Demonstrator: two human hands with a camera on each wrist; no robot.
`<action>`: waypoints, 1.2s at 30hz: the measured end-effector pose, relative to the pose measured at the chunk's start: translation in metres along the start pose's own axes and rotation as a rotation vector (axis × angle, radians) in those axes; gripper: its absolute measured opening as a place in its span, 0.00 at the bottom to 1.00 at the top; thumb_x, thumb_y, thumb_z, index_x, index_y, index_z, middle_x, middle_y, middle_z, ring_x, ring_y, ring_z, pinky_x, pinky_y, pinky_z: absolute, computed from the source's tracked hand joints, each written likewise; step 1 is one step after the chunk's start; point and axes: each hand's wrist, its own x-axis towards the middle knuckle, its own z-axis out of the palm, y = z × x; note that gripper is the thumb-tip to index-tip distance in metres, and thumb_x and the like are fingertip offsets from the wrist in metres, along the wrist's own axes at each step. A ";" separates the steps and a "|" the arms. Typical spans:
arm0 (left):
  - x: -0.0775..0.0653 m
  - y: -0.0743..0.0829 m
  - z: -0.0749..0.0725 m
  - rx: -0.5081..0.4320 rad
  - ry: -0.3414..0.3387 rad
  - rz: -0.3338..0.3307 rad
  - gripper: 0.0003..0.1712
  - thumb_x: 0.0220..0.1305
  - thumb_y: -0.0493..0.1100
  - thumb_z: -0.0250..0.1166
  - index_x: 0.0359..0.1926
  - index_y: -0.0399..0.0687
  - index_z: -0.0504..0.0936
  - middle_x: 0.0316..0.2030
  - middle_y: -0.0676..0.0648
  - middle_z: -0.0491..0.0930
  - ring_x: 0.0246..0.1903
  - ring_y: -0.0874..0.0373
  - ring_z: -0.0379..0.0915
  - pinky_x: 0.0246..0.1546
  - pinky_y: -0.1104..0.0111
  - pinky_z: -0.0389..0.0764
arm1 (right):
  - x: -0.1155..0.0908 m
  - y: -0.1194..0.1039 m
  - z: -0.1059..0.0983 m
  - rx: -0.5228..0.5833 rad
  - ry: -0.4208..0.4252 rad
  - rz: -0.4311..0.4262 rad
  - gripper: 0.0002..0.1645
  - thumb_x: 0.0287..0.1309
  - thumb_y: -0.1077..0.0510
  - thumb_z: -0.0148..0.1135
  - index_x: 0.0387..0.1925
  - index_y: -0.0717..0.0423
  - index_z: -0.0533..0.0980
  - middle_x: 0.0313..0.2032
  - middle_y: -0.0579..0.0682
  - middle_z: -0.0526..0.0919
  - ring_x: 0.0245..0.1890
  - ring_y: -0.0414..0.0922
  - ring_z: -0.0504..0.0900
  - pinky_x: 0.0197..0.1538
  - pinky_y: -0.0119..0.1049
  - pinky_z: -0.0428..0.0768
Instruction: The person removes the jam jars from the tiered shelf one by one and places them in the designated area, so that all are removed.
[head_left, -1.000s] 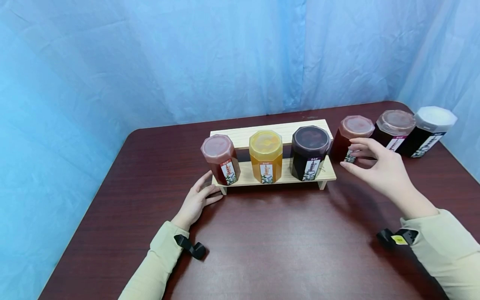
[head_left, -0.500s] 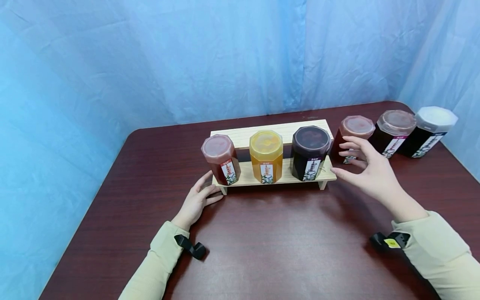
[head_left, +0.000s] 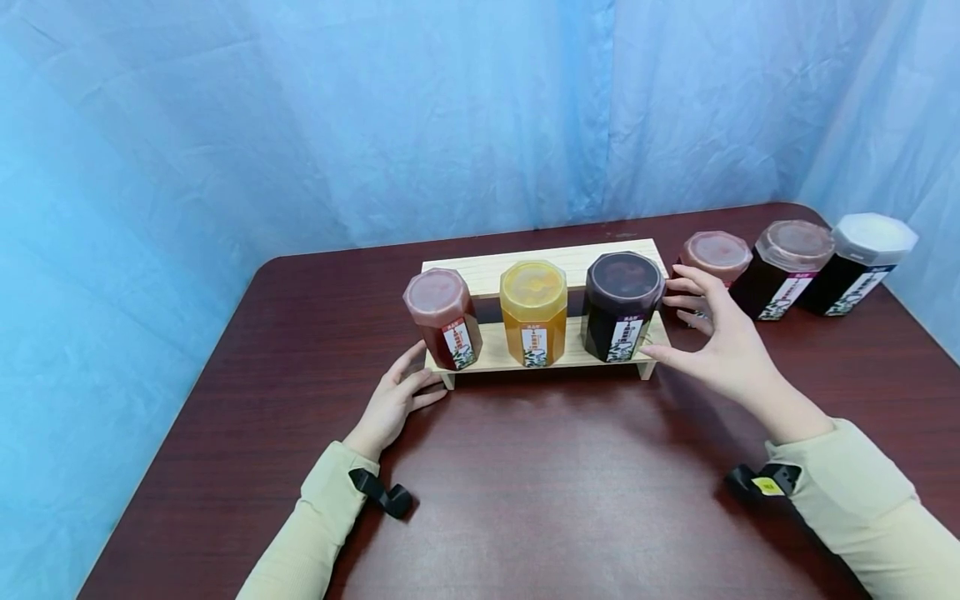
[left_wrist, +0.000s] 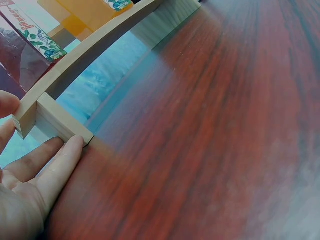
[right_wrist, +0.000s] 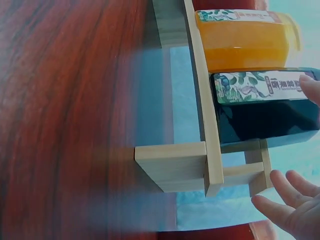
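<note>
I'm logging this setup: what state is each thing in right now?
Wooden rack: standing on the table
Red rack jar: upright, lidded
Yellow rack jar: upright, lidded
Dark rack jar: upright, lidded
Left table jar: upright, lidded, partly hidden
Middle table jar: upright, lidded
Right table jar: upright, lidded
Blue curtain: hanging behind the table
Left hand: fingertips touching the rack's left end
Right hand: open beside the dark rack jar, contact unclear

Lt-blue curtain (head_left: 420, 125) bhd dk tbl (head_left: 540, 475)

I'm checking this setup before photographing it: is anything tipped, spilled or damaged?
Nothing stands out. On the wooden stand, the red jar, yellow jar and dark jar stand upright and lidded; no spill or breakage shows.
</note>
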 end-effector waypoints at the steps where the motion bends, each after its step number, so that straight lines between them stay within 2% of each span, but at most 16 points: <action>1: 0.000 0.000 0.000 0.002 0.000 -0.001 0.34 0.68 0.37 0.48 0.73 0.46 0.50 0.57 0.34 0.64 0.48 0.57 0.75 0.52 0.57 0.79 | 0.000 -0.001 0.001 0.003 -0.003 0.001 0.60 0.30 0.74 0.76 0.68 0.53 0.58 0.52 0.35 0.69 0.50 0.27 0.72 0.54 0.13 0.69; 11: 0.000 0.001 0.000 0.002 -0.005 -0.010 0.33 0.69 0.36 0.48 0.73 0.46 0.50 0.56 0.35 0.64 0.49 0.55 0.75 0.54 0.54 0.78 | 0.004 -0.005 0.007 0.000 -0.028 -0.020 0.62 0.28 0.74 0.77 0.68 0.52 0.58 0.53 0.38 0.69 0.51 0.25 0.70 0.54 0.15 0.70; 19: 0.000 0.001 -0.001 0.009 -0.004 -0.017 0.33 0.70 0.36 0.48 0.73 0.45 0.50 0.56 0.35 0.64 0.49 0.56 0.75 0.54 0.55 0.77 | 0.006 -0.009 0.010 -0.021 -0.040 -0.012 0.63 0.29 0.73 0.77 0.69 0.50 0.57 0.54 0.55 0.70 0.51 0.23 0.68 0.54 0.15 0.69; 31: 0.000 0.001 0.000 0.015 -0.002 -0.013 0.33 0.69 0.36 0.48 0.73 0.45 0.50 0.58 0.33 0.63 0.51 0.53 0.74 0.54 0.55 0.78 | 0.006 -0.010 0.015 -0.013 -0.059 0.011 0.62 0.31 0.71 0.77 0.69 0.52 0.55 0.56 0.51 0.68 0.53 0.24 0.65 0.55 0.14 0.68; 33: 0.000 0.001 0.000 0.016 -0.002 -0.008 0.33 0.69 0.37 0.48 0.73 0.45 0.50 0.57 0.33 0.64 0.50 0.54 0.74 0.53 0.55 0.78 | 0.006 -0.009 0.016 -0.013 -0.058 0.011 0.63 0.30 0.71 0.78 0.69 0.51 0.55 0.56 0.52 0.68 0.53 0.24 0.65 0.59 0.22 0.71; 36: 0.000 0.000 0.000 0.016 -0.001 0.000 0.34 0.69 0.37 0.48 0.73 0.44 0.50 0.57 0.34 0.64 0.48 0.56 0.75 0.52 0.56 0.79 | 0.006 -0.007 0.019 -0.014 -0.049 -0.005 0.65 0.29 0.72 0.78 0.70 0.52 0.54 0.57 0.55 0.69 0.54 0.23 0.64 0.60 0.42 0.74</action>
